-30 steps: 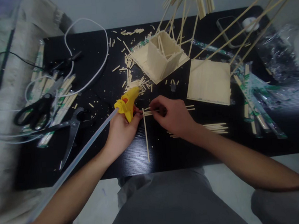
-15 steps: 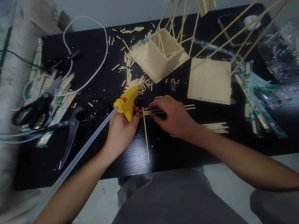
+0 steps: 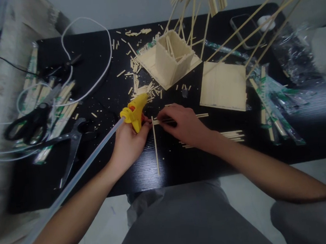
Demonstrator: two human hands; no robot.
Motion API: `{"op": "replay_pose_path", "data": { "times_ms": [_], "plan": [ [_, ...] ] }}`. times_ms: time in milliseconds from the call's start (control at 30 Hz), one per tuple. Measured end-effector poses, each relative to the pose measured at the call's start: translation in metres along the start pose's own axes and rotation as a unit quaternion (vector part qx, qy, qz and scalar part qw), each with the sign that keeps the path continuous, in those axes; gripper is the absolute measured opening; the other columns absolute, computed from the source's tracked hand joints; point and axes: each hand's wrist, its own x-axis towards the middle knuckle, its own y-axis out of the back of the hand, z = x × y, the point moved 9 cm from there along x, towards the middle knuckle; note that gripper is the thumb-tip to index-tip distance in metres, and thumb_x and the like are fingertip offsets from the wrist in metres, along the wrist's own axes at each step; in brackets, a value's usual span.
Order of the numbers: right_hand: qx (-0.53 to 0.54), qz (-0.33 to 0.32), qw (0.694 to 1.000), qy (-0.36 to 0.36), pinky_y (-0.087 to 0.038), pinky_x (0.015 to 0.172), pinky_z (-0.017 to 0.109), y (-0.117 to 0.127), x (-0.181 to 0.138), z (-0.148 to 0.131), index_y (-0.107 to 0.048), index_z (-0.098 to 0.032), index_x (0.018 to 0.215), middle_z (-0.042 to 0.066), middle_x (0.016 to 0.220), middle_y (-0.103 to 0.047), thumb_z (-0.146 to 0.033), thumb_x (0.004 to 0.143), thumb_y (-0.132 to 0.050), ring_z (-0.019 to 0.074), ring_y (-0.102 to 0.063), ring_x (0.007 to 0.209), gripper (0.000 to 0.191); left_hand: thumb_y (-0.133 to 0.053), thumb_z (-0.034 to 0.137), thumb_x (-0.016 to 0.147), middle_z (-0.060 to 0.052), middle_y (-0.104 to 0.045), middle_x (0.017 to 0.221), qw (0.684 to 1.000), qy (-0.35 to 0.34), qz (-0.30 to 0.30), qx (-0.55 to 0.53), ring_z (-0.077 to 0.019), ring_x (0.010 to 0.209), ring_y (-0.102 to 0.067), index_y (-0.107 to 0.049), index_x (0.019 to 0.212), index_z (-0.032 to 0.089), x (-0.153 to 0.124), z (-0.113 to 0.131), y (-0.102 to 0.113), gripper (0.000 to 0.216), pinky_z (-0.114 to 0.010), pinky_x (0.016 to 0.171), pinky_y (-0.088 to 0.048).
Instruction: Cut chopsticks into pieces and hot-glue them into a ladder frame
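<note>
My left hand (image 3: pixel 130 139) is closed around a yellow hot glue gun (image 3: pixel 135 113), from whose back a long translucent glue stick (image 3: pixel 97 151) runs toward my forearm. My left fingertips also reach the top end of a thin wooden stick (image 3: pixel 156 149) lying upright in view on the black table. Two more wooden sticks (image 3: pixel 203 115) lie crosswise and meet that stick near its top. My right hand (image 3: pixel 182 124) is closed with its fingertips pinching these crosswise sticks close to the joint. Several loose sticks (image 3: pixel 232 136) lie under and beside my right wrist.
A wooden box on a square base (image 3: pixel 172 61) and a square panel with long upright sticks (image 3: pixel 223 85) stand behind my hands. Scissors (image 3: pixel 37 120), pliers (image 3: pixel 75 136) and packed sticks (image 3: pixel 66 107) lie left. Stick offcuts (image 3: pixel 143 89) are scattered mid-table; wrapped sticks (image 3: pixel 266 106) lie right.
The whole view has shifted slightly, so things appear a little further left. My right fingers have moved slightly closer to the joint of the sticks. The glue gun stays in my left hand.
</note>
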Motion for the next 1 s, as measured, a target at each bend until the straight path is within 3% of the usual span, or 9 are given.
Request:
{"op": "replay_pose_path", "data": {
  "times_ms": [533, 1000],
  "plan": [
    [0.019, -0.043, 0.999, 0.009, -0.044, 0.083, 0.031, -0.0066, 0.0043, 0.0011, -0.063, -0.018, 0.099, 0.006, 0.098, -0.072, -0.002, 0.089, -0.065, 0.022, -0.064, 0.093, 0.019, -0.067, 0.028, 0.087, -0.008, -0.077, 0.099, 1.0, -0.011, 0.012, -0.001, -0.0287, 0.099, -0.075, -0.068, 0.095, 0.02, -0.0012, -0.0023, -0.001, 0.011, -0.047, 0.095, -0.061],
    [0.011, -0.038, 0.999, 0.007, -0.046, 0.084, 0.032, -0.0072, 0.0005, 0.0015, -0.063, -0.019, 0.097, 0.007, 0.096, -0.071, -0.007, 0.1, -0.058, 0.0221, -0.064, 0.094, 0.013, -0.073, 0.028, 0.086, -0.006, -0.076, 0.1, 0.999, 0.006, 0.003, -0.037, -0.0248, 0.098, -0.072, -0.068, 0.096, 0.019, -0.0075, 0.0073, -0.0028, 0.015, -0.043, 0.099, -0.055]
  ]
}}
